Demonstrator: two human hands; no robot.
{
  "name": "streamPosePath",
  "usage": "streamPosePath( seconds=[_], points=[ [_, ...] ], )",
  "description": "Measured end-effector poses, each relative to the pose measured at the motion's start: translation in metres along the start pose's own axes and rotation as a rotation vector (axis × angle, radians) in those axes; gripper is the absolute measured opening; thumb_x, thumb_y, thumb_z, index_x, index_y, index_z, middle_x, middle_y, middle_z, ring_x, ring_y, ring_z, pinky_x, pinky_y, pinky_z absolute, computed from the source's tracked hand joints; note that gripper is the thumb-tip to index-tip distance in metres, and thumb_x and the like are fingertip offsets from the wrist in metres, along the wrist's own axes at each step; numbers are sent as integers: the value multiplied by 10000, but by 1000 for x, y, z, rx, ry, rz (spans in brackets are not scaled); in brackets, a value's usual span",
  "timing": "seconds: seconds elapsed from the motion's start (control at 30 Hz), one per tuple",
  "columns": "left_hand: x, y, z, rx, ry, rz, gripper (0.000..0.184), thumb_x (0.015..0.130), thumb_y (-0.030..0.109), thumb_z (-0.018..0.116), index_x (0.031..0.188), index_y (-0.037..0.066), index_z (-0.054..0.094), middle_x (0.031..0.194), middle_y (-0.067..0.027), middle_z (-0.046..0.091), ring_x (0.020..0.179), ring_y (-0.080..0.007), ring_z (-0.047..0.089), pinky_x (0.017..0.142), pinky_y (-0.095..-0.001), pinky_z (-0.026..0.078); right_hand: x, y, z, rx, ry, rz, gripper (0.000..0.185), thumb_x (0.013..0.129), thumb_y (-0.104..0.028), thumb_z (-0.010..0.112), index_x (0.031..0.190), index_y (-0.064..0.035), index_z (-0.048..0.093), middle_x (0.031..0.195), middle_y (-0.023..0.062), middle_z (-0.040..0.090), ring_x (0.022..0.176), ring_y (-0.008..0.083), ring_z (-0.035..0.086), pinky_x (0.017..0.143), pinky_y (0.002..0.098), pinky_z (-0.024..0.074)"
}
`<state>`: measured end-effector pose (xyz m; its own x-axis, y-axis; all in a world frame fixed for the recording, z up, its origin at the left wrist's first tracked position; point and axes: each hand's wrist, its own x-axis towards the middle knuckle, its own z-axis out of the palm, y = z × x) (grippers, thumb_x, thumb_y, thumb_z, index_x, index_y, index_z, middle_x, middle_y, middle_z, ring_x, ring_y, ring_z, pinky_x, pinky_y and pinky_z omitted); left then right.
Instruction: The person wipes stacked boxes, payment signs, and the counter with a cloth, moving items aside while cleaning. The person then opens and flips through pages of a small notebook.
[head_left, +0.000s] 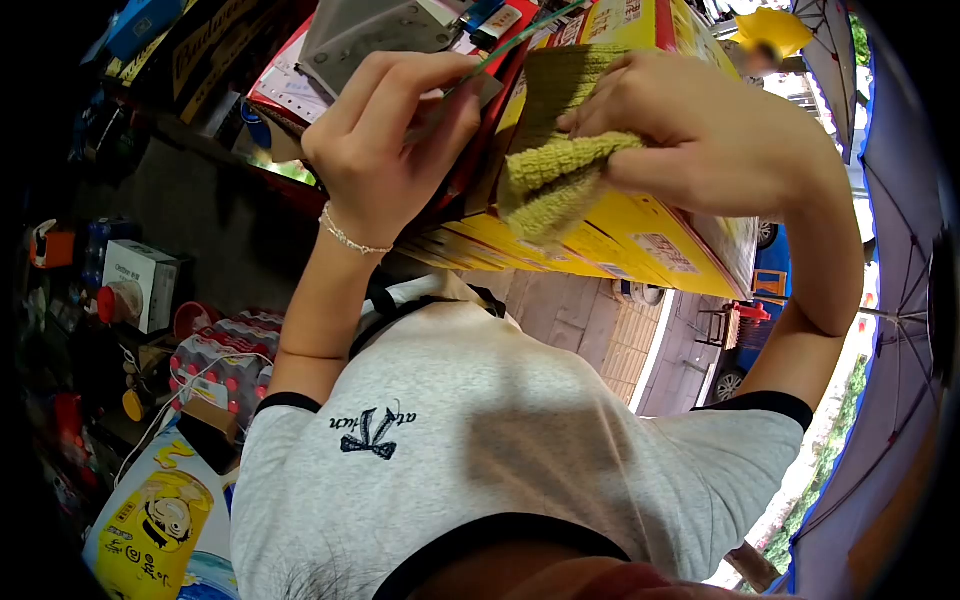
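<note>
Up near the top of the head view, both hands are busy over a stack of yellow cartons (640, 240). Right hand (675, 130) has a yellow-green ribbed cloth (560, 175) bunched up, thumb and fingers closed around a fold, with a loose bit drooping below. Left hand (395, 125) is bent at the wrist, fingers curled over, thumb and fingertips pinched on what looks like a green-edged clear sheet (520, 40); its thin edge runs up and away to the right. Can't tell if the cloth actually touches the sheet.

Just past the left hand sits a translucent plastic container (370, 45), next to papers in a red-edged box. There's a beaded bracelet (345, 232) on the left wrist, and a grey T-shirt (430, 490) with black trim and a bow print fills the bottom.

Over on the left side there's a white box (140, 285), a pack of red-capped bottles (225, 365), and a yellow cartoon print (155, 530) down in the corner. Off right, a parasol canopy (910, 200) hangs along the edge, with paving (560, 310) below the cartons.
</note>
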<state>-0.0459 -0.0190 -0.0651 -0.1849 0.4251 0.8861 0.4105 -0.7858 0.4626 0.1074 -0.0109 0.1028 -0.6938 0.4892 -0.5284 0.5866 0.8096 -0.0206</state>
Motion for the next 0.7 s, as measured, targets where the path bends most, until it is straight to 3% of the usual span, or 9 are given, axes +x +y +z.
streamPosePath(
  seconds=[0.07,0.2,0.3,0.43,0.47,0.5,0.53,0.57,0.7],
  points=[
    [0,0,2,-4,4,8,174,663,-10,663,824,35,615,725,-36,590,525,-105,578,458,-200,476,-9,-3,-8,154,69,166,310,707,-167,500,920,41,586,1003,158,571,914,251,539,858,325,394],
    [-3,4,10,-78,-11,12,179,659,-15,664,822,43,617,717,-32,586,525,-103,574,451,-203,474,-18,7,-4,181,149,93,280,735,-124,488,947,32,583,1030,135,567,890,243,545,809,319,423],
    [-8,3,12,-115,-32,13,182,655,-10,670,819,46,616,706,-33,581,526,-103,571,453,-199,470,-17,24,-4,626,80,291,268,806,-95,436,1010,28,558,1092,150,534,930,266,547,790,340,459],
    [-12,6,11,-104,-64,-15,190,647,0,680,819,48,615,700,-29,579,526,-97,568,460,-190,467,-16,82,0,841,498,-749,388,856,-276,375,974,54,540,891,195,592,749,311,596,752,416,488],
    [-12,7,11,-108,-70,-31,192,645,3,682,820,48,615,699,-27,578,527,-94,568,463,-186,468,-40,74,8,1610,601,-284,432,875,-337,335,973,35,532,861,192,590,809,316,595,808,483,466],
    [-11,8,12,-111,-72,-28,192,645,3,682,820,48,615,699,-27,578,527,-94,568,463,-186,468,-23,80,3,1337,587,-676,427,869,-301,312,1000,53,513,880,186,590,825,305,595,821,457,465],
    [-11,9,12,-117,-80,-33,195,643,3,684,820,47,614,697,-25,577,528,-90,568,466,-185,470,-48,64,-5,1661,1123,-17,443,861,-277,266,1010,66,503,892,185,591,838,323,586,816,431,472],
    [-11,10,13,-123,-89,-37,197,641,2,686,820,46,614,695,-23,577,529,-87,568,469,-183,472,-44,56,-2,1576,1211,38,292,825,-134,358,985,38,532,916,168,582,810,296,576,769,350,469],
    [-9,15,16,-136,-126,-50,201,638,1,688,820,39,612,695,-26,576,530,-85,567,478,-180,476,-94,75,22,1140,1677,444,298,868,-90,344,1087,40,498,1116,205,483,986,316,521,854,399,457]
  ],
)
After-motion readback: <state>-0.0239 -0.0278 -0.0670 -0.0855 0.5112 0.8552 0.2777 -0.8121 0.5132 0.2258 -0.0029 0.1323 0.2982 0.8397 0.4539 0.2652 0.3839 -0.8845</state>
